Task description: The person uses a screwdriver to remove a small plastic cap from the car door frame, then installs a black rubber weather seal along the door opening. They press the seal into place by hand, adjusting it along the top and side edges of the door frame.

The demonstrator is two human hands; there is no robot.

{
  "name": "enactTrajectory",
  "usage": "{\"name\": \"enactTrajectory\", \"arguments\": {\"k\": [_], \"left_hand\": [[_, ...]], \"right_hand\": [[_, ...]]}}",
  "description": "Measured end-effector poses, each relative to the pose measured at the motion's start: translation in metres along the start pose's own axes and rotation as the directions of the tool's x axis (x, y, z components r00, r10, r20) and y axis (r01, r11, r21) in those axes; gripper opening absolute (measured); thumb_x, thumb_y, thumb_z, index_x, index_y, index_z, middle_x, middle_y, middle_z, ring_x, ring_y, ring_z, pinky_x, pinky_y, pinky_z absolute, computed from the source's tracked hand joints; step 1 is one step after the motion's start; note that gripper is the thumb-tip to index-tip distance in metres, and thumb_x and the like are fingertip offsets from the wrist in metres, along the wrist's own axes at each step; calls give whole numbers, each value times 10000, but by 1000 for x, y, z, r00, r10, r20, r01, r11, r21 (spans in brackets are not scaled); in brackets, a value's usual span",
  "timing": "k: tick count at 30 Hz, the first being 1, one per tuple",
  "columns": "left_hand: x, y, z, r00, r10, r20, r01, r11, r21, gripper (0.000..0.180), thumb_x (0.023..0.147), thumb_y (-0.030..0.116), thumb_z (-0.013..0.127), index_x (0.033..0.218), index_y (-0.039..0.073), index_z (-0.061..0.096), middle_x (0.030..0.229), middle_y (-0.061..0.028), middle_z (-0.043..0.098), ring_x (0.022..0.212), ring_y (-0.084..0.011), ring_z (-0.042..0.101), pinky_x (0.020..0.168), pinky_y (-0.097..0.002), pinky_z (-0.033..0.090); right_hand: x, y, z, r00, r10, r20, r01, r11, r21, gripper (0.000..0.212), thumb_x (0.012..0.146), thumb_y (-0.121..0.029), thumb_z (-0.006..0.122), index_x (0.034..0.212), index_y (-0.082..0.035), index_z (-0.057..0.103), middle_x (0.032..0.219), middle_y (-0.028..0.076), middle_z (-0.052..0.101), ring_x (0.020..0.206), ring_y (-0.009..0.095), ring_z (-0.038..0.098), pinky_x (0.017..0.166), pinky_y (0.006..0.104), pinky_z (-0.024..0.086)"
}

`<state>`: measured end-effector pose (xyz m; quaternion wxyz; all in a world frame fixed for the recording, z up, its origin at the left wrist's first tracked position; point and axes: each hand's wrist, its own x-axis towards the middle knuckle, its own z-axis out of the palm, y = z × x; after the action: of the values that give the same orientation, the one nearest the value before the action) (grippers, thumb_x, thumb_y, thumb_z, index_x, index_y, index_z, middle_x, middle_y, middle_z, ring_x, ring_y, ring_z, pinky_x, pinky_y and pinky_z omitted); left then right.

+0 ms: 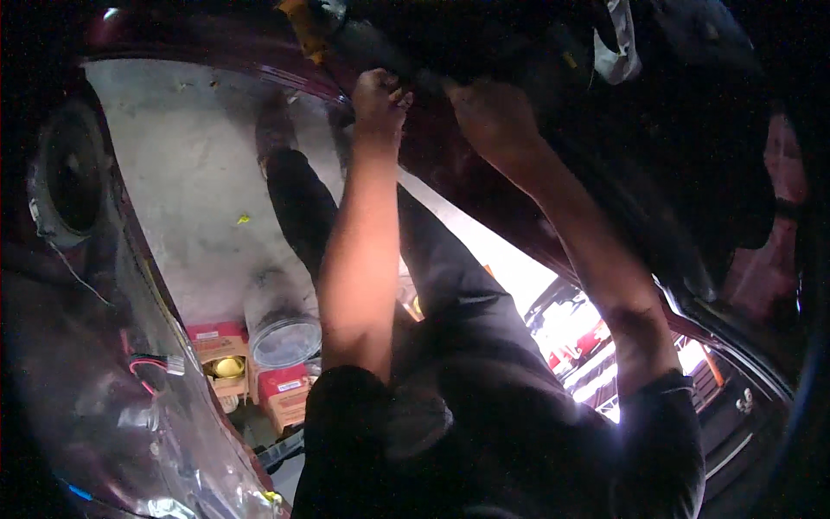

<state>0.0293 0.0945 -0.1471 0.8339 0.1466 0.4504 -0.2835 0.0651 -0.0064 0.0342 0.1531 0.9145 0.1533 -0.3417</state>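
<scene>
Both my arms reach up to the far side, into the shadowed edge of a dark red car body [450, 169]. My left hand [380, 99] is closed, its fingers curled beside the door opening. Just to its right, my right hand [494, 112] is also closed, with its fingertips pointing toward the left hand. Whatever lies between the fingers is lost in the dark. A yellow-orange piece [303, 30] hangs just beyond my left hand. Off to the right of my right hand dangles a pale, torn-looking strip [618, 48].
An opened car door [164, 381] with a round speaker [73, 173] and a loose wire connector [164, 363] stands at left. On the concrete floor [190, 173] are cardboard boxes [285, 398] and a clear round tub [285, 339]. My legs stand between door and body.
</scene>
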Motion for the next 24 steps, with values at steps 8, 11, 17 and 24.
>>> {"name": "enactTrajectory", "arguments": {"k": [8,11,17,24], "left_hand": [[17,-9,-14,966,136,220,-142,990,10,414,1001,388,571,1205,29,592,1069,-138,647,956,-305,644,855,-433,563],[28,-6,-17,977,92,194,-127,976,177,446,1006,413,575,1223,24,601,1111,-129,659,963,-304,651,840,-428,560],[28,-14,-9,999,-4,44,4,1000,-3,481,1008,447,568,1233,24,604,1137,-113,664,984,-277,647,837,-434,549],[29,-16,-15,984,68,163,-56,996,-77,468,1009,443,569,1241,39,611,1143,-87,665,995,-265,641,882,-412,538]], "right_hand": [[-7,5,1,969,-121,-215,122,992,-11,223,898,-109,570,1065,-112,718,693,150,682,648,314,701,593,449,575],[-8,8,6,967,-155,-205,173,982,72,198,896,-103,578,1042,-114,711,687,155,673,642,317,697,590,450,573],[-7,-1,9,998,27,-60,-18,990,140,177,939,-121,532,1006,-101,695,742,179,686,682,349,702,619,480,576],[6,-4,8,1000,-6,10,5,995,98,200,961,-113,498,985,-74,692,796,203,699,727,362,715,635,477,586]]}}
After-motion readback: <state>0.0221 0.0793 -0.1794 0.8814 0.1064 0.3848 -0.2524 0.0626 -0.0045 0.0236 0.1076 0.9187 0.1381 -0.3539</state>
